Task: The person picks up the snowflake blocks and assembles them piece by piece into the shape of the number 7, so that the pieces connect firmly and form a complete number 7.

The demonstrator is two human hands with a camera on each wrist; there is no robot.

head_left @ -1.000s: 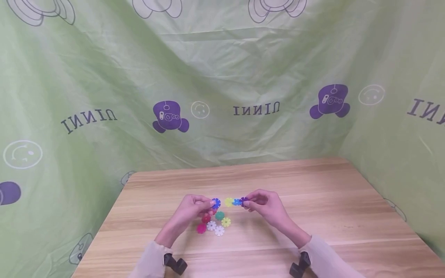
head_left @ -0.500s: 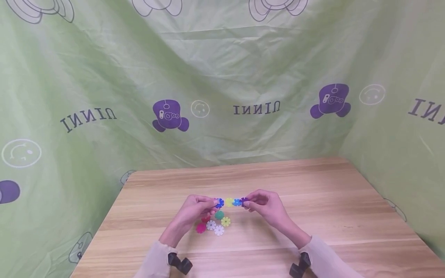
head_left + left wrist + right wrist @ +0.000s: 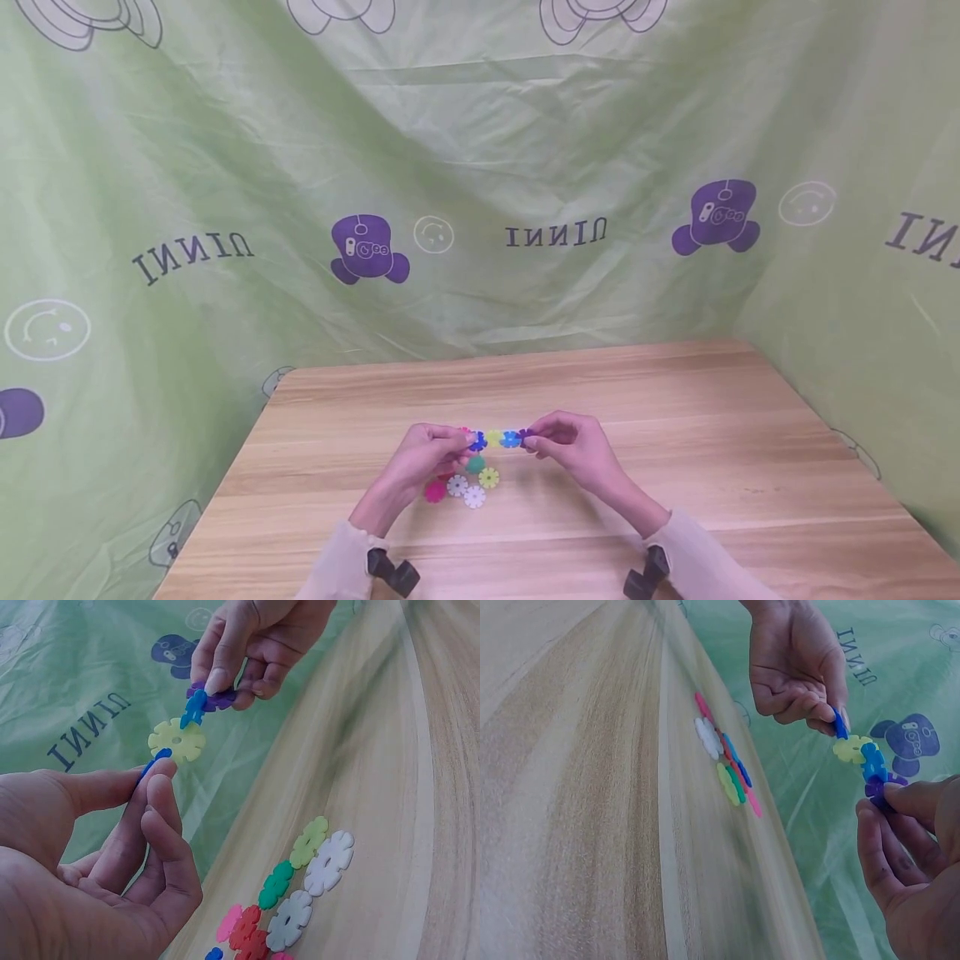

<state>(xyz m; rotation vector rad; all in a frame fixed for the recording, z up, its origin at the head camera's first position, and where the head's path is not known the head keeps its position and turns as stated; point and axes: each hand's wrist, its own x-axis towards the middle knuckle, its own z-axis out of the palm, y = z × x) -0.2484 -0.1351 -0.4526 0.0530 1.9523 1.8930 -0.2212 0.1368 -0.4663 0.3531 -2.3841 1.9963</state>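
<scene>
My left hand (image 3: 423, 457) pinches a dark blue notched snowflake disc (image 3: 154, 761) between thumb and fingers. Its edge meets the yellow disc (image 3: 177, 740) at the left end of a short chain. In that chain the yellow disc joins a light blue disc (image 3: 873, 763), which joins a purple disc (image 3: 886, 787). My right hand (image 3: 576, 448) grips the purple disc by thumb and fingertips. Both hands hold the row up above the table, seen side-on in both wrist views. Part of the dark blue disc is hidden by the left fingers.
Below the left hand, loose discs lie on the wooden table (image 3: 675, 433): a green disc (image 3: 276, 884), a yellow-green one (image 3: 309, 842), two white discs (image 3: 328, 862), several red and pink ones (image 3: 245, 927), and some blue. A green printed curtain (image 3: 465, 150) hangs behind the table.
My left hand has moved right, carrying the dark blue disc up to the yellow disc and closing the gap between them. The right hand has stayed almost still.
</scene>
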